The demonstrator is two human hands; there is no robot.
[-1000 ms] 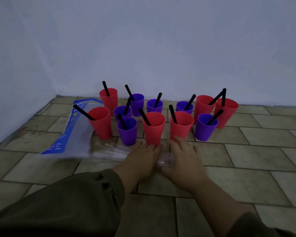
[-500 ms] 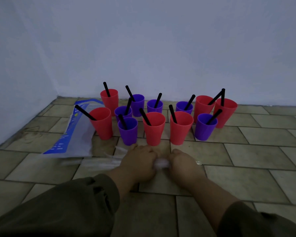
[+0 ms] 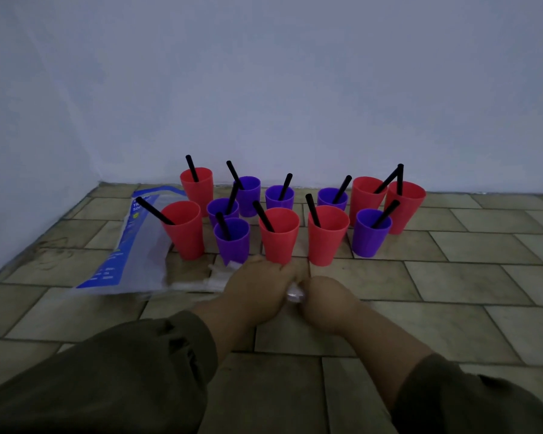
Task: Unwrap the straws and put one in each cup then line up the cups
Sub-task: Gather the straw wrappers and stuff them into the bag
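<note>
Straws (image 3: 263,216) slant up-left or up-right from upright cups (image 3: 279,245)

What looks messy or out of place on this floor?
The cups stand in a staggered cluster, not one line. Some loose wrappers lie beside the plastic bag, and the left hand and right hand grip a crumpled wrapper between them.

A flat plastic bag, clear with blue print (image 3: 129,245), lies on the beige tiled floor (image 3: 452,277), near the pale plain wall (image 3: 295,89).

Dim bluish light, soft wide-angle blur
</note>
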